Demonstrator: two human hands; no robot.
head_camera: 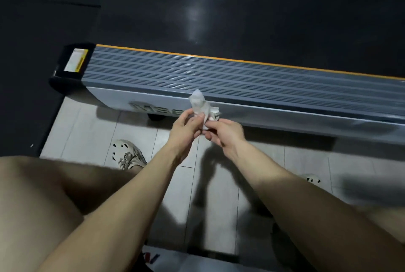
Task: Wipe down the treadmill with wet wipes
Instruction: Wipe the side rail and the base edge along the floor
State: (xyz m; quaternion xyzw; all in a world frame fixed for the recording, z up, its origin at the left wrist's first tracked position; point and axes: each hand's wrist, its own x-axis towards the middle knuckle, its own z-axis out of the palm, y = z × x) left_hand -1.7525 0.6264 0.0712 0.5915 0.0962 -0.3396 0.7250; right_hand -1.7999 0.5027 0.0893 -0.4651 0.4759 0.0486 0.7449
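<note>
Held a crumpled white wet wipe (202, 105) in both hands, in front of the grey side rail (285, 87) of the treadmill (263, 30), toward its black end cap (70, 65). Pinched the wipe's lower part with curled fingers and thumb of the left hand (186, 128); gripped the other side with the fingers of the right hand (225, 134). Showed pale floor (87, 131) tiles beneath, with a light shoe (128, 154) beside the left forearm.

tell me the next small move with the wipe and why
Probably open the wipe out flat. It is bunched into a crumpled wad, pinched between the left hand and the right hand just in front of the treadmill's grey side rail, so little of its surface would meet the rail as it is.
</note>
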